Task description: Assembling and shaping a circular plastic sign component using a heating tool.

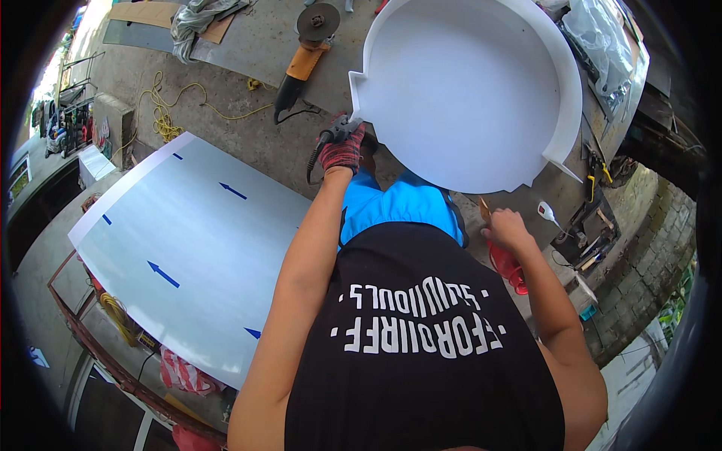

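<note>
My left hand (341, 154), in a red and black knit glove, is closed around a dark grey corded tool (342, 131). Its exact kind is not clear. The tool's front end is close to the stepped edge of a big white round panel (466, 98) with a raised curved rim. My bare right hand (509, 227) is by the panel's near edge, fingers curled on a small flat brownish piece (484, 207). Below that hand, a red object (507, 264) is partly hidden by my forearm. Beyond my left hand, an orange and black angle grinder (302, 64) lies on the metal table (346, 71).
At left lies a large film-covered sheet (203, 248) marked with blue arrows. A yellow cord (167, 113) tangles on the concrete floor. Clear plastic (598, 45) piles at the back right. Pliers (602, 169), a white-headed tool (547, 211) and a tool tray (598, 233) sit right.
</note>
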Available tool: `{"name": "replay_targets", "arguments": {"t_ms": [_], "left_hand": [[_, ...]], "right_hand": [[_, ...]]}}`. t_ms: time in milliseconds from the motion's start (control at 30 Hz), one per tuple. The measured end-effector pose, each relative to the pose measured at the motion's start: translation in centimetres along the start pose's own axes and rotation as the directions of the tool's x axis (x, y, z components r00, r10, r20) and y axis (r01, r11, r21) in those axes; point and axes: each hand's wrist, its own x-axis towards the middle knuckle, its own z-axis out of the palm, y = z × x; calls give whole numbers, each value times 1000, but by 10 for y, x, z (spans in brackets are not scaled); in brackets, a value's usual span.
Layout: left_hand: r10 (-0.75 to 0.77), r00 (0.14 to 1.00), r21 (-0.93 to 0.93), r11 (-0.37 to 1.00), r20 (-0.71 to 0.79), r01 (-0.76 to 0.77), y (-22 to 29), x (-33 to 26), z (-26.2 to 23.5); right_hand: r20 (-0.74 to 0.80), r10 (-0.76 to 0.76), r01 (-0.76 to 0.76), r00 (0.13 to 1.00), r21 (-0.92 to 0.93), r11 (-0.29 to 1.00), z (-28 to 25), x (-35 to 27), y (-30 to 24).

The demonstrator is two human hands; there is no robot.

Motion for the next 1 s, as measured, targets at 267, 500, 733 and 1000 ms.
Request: {"name": "replay_targets", "arguments": {"t_ms": [267,500,733,1000], "left_hand": [[120,991,95,989,-51,-115,-6,3,5],[97,995,130,987,6,-97,-7,3,7],[163,987,93,982,-5,-162,-22,9,14],[135,990,62,989,-35,-132,-23,5,14]], "right_hand": [[-278,19,20,960,138,990,-22,34,-7],[-611,106,-138,784,-5,990,-121,123,-18],[-463,235,-262,855,5,965,-129,165,-14],[-553,190,-229,811,-2,973,-117,182,-14]]}}
